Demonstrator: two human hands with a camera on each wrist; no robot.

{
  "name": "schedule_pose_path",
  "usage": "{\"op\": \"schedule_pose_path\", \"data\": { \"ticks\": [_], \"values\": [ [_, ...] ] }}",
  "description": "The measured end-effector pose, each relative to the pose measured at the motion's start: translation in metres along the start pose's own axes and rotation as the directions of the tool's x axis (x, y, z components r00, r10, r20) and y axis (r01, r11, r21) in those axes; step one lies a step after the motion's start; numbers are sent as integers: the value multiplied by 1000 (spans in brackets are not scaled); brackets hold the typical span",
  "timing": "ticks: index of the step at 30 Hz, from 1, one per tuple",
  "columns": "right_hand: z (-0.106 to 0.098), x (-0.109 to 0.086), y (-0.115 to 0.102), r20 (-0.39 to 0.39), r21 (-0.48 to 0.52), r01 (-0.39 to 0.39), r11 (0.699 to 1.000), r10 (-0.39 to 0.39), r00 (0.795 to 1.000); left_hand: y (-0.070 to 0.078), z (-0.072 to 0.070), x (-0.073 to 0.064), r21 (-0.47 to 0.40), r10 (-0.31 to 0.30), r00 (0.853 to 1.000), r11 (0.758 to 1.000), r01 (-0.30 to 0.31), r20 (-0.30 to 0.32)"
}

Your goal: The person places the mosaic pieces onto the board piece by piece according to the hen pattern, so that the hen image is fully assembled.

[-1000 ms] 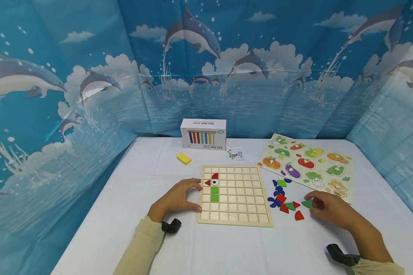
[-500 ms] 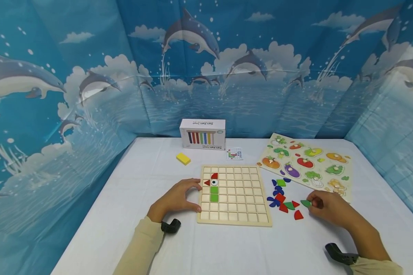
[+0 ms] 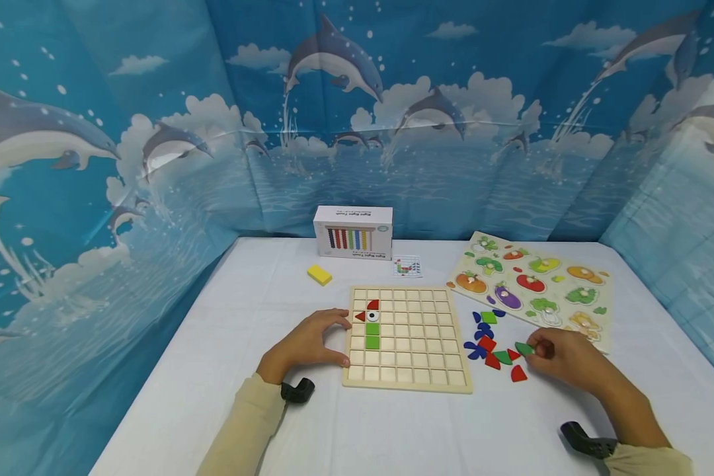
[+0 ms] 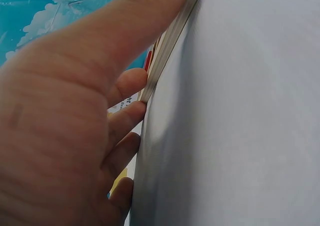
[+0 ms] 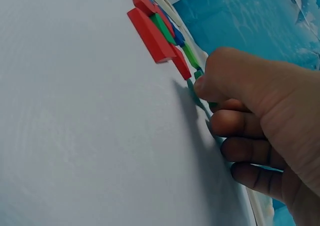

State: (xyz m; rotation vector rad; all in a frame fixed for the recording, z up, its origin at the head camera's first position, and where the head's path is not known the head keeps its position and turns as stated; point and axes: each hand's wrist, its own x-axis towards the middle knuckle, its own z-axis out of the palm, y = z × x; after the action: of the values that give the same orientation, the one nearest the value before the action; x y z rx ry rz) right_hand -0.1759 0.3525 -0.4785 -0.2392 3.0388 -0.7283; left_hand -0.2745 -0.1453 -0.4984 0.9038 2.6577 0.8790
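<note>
A wooden grid board [image 3: 407, 387] lies mid-table, with a red quarter-circle, a red triangle, an eye tile [image 3: 372, 317] and two green squares [image 3: 372, 335] in its left columns. My left hand [image 3: 306, 340] rests at the board's left edge, thumb and forefinger spread apart and touching the rim [image 4: 167, 49]. To the right, thumb and forefinger of my right hand [image 3: 565, 357] pinch a green curved puzzle piece [image 3: 522, 348], mostly hidden by the thumb in the right wrist view. Just left of that hand lie loose red, blue and green pieces, among them a red quarter-circle [image 3: 518, 374].
Behind the loose pieces lies a vegetable peg puzzle [image 3: 556, 281]. A white box [image 3: 354, 233] stands at the back, with a small pattern card [image 3: 407, 266] beside it and a yellow block [image 3: 319, 275] in front. A dolphin-print curtain [image 3: 357, 165] hangs behind the table.
My right hand has shifted slightly left with the green piece, which now sits nearer the loose red pieces and is turned a little. My left hand stays at the board's edge.
</note>
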Motion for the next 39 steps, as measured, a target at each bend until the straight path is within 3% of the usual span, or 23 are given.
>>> {"op": "schedule_pose_path", "data": {
  "ticks": [8, 14, 20, 24, 31, 39],
  "values": [
    [-1, 9, -9, -11, 12, 44, 999, -44, 999, 3, -1, 2, 10, -15, 1000, 1000, 14, 10],
    [1, 22, -28, -15, 40, 71, 997, -70, 997, 4, -2, 2, 12, -5, 1000, 1000, 5, 8],
    [8, 40, -54, -18, 28, 151, 988, -151, 988, 4, -1, 2, 6, -6, 1000, 1000, 6, 9],
    [15, 55, -77, -12, 34, 230, 973, -230, 973, 3, -1, 2, 9, -5, 1000, 1000, 5, 7],
    [35, 81, -122, 17, 87, 370, 925, -373, 928, 2, 0, 1, 7, 0, 1000, 1000, 0, 7],
    [60, 94, -165, 66, 118, 441, 889, -451, 890, 5, -2, -2, 1, 3, 1000, 1000, -3, 1]
  ]
}}
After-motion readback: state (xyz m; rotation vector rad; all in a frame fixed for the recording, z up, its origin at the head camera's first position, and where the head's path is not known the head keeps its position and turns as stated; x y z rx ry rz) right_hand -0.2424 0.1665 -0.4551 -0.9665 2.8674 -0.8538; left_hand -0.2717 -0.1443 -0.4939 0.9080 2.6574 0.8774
